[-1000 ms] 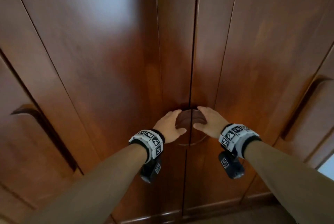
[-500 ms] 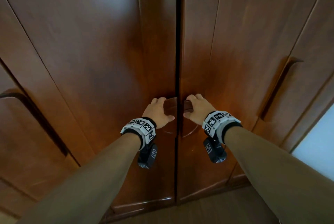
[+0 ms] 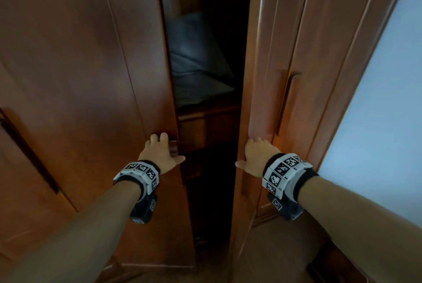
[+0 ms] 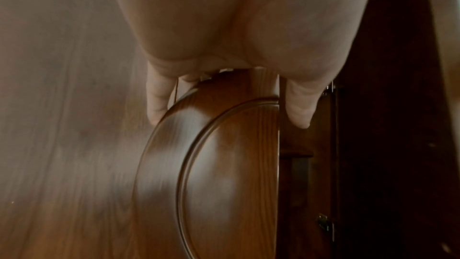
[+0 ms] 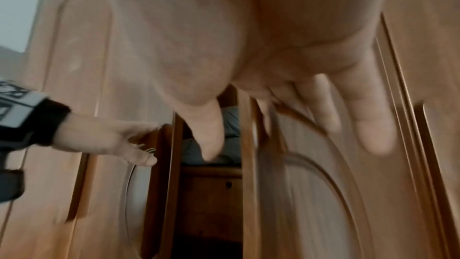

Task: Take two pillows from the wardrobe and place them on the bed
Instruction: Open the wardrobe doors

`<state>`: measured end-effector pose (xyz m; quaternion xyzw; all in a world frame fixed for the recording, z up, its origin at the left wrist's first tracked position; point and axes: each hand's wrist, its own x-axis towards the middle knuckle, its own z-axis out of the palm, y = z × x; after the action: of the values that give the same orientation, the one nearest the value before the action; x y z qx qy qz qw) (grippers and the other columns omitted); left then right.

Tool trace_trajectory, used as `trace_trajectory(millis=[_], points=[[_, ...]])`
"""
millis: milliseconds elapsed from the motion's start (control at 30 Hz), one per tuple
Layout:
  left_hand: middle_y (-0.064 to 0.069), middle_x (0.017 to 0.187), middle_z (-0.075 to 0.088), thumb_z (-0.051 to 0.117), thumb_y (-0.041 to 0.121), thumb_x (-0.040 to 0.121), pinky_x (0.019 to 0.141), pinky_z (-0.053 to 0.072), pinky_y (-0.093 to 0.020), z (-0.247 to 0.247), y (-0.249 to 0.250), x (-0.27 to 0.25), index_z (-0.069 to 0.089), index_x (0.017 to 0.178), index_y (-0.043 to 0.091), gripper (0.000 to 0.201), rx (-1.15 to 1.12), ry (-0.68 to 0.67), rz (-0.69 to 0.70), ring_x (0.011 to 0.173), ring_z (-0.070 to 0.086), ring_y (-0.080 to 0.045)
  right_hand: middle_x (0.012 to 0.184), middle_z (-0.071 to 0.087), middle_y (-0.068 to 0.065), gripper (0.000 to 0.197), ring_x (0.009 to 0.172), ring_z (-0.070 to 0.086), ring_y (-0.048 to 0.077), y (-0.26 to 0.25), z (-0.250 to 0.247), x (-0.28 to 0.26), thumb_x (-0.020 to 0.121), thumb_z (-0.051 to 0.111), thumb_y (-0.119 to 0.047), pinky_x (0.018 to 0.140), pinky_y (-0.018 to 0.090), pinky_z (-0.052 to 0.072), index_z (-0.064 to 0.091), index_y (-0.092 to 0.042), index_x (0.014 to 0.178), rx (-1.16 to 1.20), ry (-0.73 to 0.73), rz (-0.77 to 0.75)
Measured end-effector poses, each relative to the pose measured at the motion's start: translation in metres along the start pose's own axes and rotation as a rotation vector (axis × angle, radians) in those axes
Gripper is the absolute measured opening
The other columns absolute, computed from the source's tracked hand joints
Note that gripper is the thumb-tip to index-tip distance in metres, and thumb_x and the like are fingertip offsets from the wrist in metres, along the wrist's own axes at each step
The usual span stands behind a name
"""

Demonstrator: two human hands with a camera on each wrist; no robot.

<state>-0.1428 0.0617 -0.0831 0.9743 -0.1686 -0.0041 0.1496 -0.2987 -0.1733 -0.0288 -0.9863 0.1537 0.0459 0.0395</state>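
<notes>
Wardrobe (image 3: 68,77) ajar: left hand (image 3: 159,155) grip curled on door handle (image 4: 224,145); right hand (image 3: 257,157) grip curled round the other door's edge; pillows (image 3: 196,59) at 12 o'clock.

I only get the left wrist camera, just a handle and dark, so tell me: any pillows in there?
Observer: Yes. The head view shows grey pillows on a shelf inside.
Operator: How many?
Observer: It looks like two, one leaning above one lying flat, but it's dim.
Operator: My left hand grips the handle. Where's the right hand?
Observer: The right hand is at the right door, by its edge. Its grip is too blurred to tell.
</notes>
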Motion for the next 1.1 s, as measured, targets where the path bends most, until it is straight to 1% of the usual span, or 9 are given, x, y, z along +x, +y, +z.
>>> trace_trajectory(millis=[100, 200, 367, 433, 566, 700, 800, 966, 1100], points=[[-0.011, 0.123, 0.045, 0.062, 0.064, 0.077, 0.090, 0.051, -0.045, -0.004, -0.012, -0.007, 0.042, 0.125, 0.020, 0.068, -0.032, -0.011, 0.061, 0.110, 0.054, -0.036, 0.115, 0.064, 0.009, 0.044, 0.105, 0.063, 0.031, -0.013, -0.014, -0.038, 0.091, 0.050, -0.047, 0.084, 0.040, 0.053, 0.059, -0.012, 0.115, -0.144, -0.018, -0.077], [-0.006, 0.110, 0.047, 0.060, 0.062, 0.081, 0.082, 0.049, -0.041, -0.014, -0.023, -0.022, 0.046, 0.110, 0.023, 0.051, -0.092, -0.031, 0.102, 0.095, 0.057, -0.032, 0.105, 0.063, 0.009, 0.045, 0.099, 0.063, 0.031, -0.060, -0.018, -0.054, 0.090, 0.049, -0.051, 0.077, 0.037, 0.049, 0.061, -0.012, 0.108, 0.008, -0.024, -0.161], [0.003, 0.091, 0.052, 0.058, 0.064, 0.081, 0.070, 0.040, -0.036, -0.029, -0.051, -0.063, 0.049, 0.083, 0.027, 0.038, -0.165, 0.002, 0.172, 0.086, 0.054, -0.022, 0.132, 0.058, 0.006, 0.064, 0.119, 0.056, 0.024, -0.123, 0.006, -0.039, 0.087, 0.058, -0.048, 0.101, 0.039, 0.047, 0.042, -0.016, 0.139, 0.374, -0.076, -0.199], [0.005, 0.086, 0.053, 0.059, 0.067, 0.077, 0.068, 0.043, -0.037, -0.033, -0.067, -0.084, 0.051, 0.078, 0.027, 0.041, -0.206, 0.002, 0.197, 0.082, 0.054, -0.019, 0.130, 0.058, 0.002, 0.067, 0.121, 0.055, 0.020, -0.139, 0.010, -0.034, 0.086, 0.061, -0.046, 0.101, 0.035, 0.045, 0.035, -0.022, 0.143, 0.475, -0.070, -0.233], [0.008, 0.090, 0.051, 0.054, 0.078, 0.069, 0.074, 0.047, -0.037, -0.040, -0.094, -0.127, 0.051, 0.086, 0.028, 0.053, -0.171, -0.018, 0.178, 0.082, 0.053, -0.015, 0.115, 0.064, -0.010, 0.049, 0.107, 0.061, 0.012, -0.179, 0.013, -0.029, 0.084, 0.065, -0.040, 0.092, 0.031, 0.049, 0.052, -0.029, 0.130, 0.565, -0.165, -0.436], [0.007, 0.094, 0.044, 0.057, 0.079, 0.068, 0.071, 0.043, -0.034, -0.038, -0.112, -0.174, 0.043, 0.094, 0.026, 0.061, -0.073, -0.005, 0.119, 0.082, 0.047, -0.015, 0.092, 0.076, 0.006, 0.044, 0.082, 0.073, 0.020, -0.219, 0.021, -0.036, 0.067, 0.075, -0.038, 0.078, 0.045, 0.061, 0.068, -0.018, 0.105, 0.600, -0.260, -0.560], [0.004, 0.096, 0.047, 0.065, 0.073, 0.068, 0.071, 0.042, -0.032, -0.039, -0.130, -0.208, 0.046, 0.095, 0.021, 0.062, -0.121, 0.048, 0.030, 0.084, 0.049, -0.018, 0.076, 0.075, 0.004, 0.028, 0.064, 0.072, 0.019, -0.249, 0.017, -0.053, 0.069, 0.072, -0.033, 0.069, 0.041, 0.062, 0.070, -0.023, 0.096, 0.459, -0.270, -0.789], [0.006, 0.115, 0.043, 0.069, 0.070, 0.066, 0.091, 0.050, -0.034, -0.049, -0.161, -0.268, 0.058, 0.112, 0.022, 0.067, -0.314, 0.217, -0.179, 0.101, 0.054, -0.016, 0.052, 0.067, -0.019, 0.029, 0.051, 0.064, 0.001, -0.294, 0.023, -0.082, 0.074, 0.063, -0.061, 0.060, 0.024, 0.055, 0.067, -0.033, 0.081, 0.301, -0.240, -1.057], [0.005, 0.112, 0.054, 0.065, 0.068, 0.068, 0.089, 0.052, -0.038, -0.064, -0.179, -0.310, 0.061, 0.111, 0.023, 0.062, -0.236, 0.299, -0.367, 0.100, 0.056, -0.016, 0.069, 0.075, 0.001, 0.047, 0.057, 0.071, 0.012, -0.326, 0.040, -0.094, 0.078, 0.056, -0.062, 0.064, 0.037, 0.060, 0.065, -0.019, 0.092, 0.401, -0.339, -1.151]])
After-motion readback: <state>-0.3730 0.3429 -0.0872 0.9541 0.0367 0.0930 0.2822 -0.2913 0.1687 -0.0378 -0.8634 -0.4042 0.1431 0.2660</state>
